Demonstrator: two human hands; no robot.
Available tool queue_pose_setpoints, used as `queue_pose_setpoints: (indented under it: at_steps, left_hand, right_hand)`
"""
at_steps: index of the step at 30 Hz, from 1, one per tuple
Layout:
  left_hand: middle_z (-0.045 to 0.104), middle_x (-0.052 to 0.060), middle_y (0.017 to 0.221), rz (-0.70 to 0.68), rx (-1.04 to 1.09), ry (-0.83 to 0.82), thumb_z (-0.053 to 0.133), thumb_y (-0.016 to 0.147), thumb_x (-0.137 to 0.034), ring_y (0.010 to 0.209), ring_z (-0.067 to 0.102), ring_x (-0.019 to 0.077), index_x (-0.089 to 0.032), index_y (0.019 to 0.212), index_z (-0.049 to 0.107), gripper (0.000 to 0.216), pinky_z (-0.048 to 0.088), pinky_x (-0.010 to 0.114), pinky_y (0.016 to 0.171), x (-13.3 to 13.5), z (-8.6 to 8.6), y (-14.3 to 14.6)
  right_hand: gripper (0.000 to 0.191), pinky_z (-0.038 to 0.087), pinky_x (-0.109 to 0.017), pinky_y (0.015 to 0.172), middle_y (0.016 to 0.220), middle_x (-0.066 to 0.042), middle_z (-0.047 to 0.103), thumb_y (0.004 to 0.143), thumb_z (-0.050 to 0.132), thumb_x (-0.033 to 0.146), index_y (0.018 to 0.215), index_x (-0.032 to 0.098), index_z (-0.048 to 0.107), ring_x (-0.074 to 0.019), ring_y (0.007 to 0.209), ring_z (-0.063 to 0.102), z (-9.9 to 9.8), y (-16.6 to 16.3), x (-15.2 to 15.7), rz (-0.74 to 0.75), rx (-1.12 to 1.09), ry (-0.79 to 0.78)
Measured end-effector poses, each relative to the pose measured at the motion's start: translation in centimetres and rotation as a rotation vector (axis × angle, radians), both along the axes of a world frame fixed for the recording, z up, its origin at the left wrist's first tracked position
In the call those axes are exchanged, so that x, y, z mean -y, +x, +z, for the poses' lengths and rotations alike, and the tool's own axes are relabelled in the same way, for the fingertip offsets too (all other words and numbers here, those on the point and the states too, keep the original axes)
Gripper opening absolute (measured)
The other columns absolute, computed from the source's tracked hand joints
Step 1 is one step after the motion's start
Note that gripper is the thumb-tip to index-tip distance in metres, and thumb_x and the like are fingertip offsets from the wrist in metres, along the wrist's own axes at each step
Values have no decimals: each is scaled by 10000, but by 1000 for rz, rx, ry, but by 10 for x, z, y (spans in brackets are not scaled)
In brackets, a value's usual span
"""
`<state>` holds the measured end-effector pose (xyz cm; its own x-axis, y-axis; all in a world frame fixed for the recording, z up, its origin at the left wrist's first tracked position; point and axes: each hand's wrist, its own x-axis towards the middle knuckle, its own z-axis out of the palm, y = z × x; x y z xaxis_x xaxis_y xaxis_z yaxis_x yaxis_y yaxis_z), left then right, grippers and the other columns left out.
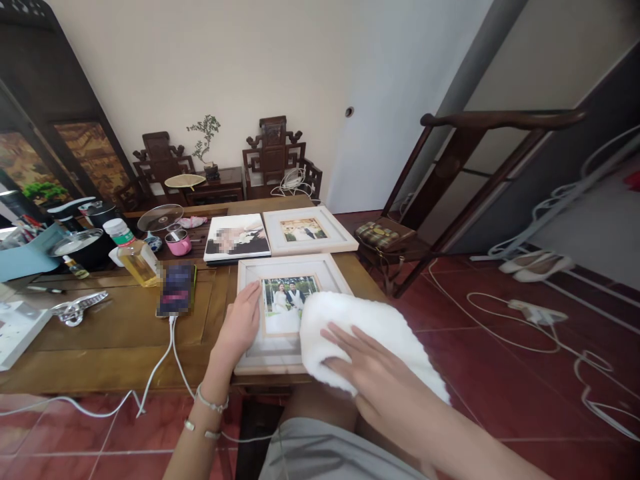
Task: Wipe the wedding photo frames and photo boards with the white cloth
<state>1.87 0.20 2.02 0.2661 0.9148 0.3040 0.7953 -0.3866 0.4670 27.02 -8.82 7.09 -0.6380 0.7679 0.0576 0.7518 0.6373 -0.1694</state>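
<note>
A picture frame (250, 363) with a pale border lies flat at the table's front edge, a photo of a couple in its middle. My left hand (243, 319) rests on the frame's left side, fingers stretched out and lying flat; its thumb cannot be made out. A fluffy white cloth (385, 320) covers the frame's right part and hangs past the table edge. My right hand (367, 360) presses on this cloth, with the fingers partly sunk into it and the thumb side tucked in a fold. The frame's lower right corner is hidden under the cloth.
Behind lie a second frame (345, 239) and a stacked photo panel (213, 250). Leftward are a phone (177, 287) on a white cable, a bottle (137, 260), a pink cup (179, 243) and a hair clip (80, 309). A wooden chair (457, 167) stands right.
</note>
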Motion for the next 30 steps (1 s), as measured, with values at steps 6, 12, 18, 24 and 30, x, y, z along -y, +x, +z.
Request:
queue_pose_setpoints:
  at_steps: [6,12,18,24,30]
  left_hand:
    - [454,126,1404,9,15,0,334,915,-170,1325,388,214,-144,1328,455,431,311,438,1109,-1,-4,-1]
    - [462,126,1397,16,27,4,349,915,-175,1318,399,208,-148,1317,464,419,320,427,1103,-2,-5,-1]
    - [480,124,1384,18,28,8,346,916,-178,1309,411,212,-140,1298,487,409,329,432,1099,-2,-4,-1]
    - [478,116,1388,16,34,0,347,914,-178,1311,412,209,-152,1307,482,417,330,427,1100,-1,-3,0]
    - [482,111,1385,-2,53,10,352,914,-175,1312,411,207,-165,1303,486,411,330,431,1100,-1,-2,-1]
  right_hand:
    - [552,250,-499,1098,1382,-196,460,634,461,4,1153,112,614,-297,1341,318,-15,-2,-83,-73,-18,195]
    - [552,202,-544,1092,1375,-169,478,661,452,8,1183,113,598,-322,1352,284,-12,0,-141,-49,53,295]
    - [552,169,-568,1101,1375,-113,494,612,438,-25,1081,170,652,-289,1363,271,-8,6,-100,102,29,143]
    - [618,159,-565,1118,1441,-76,412,575,406,-45,1083,212,647,-256,1393,182,2,15,-12,170,-12,-10]
    - [602,175,-569,1113,1460,-89,376,587,433,-32,1102,207,632,-271,1388,191,0,1,-3,187,-31,-15]
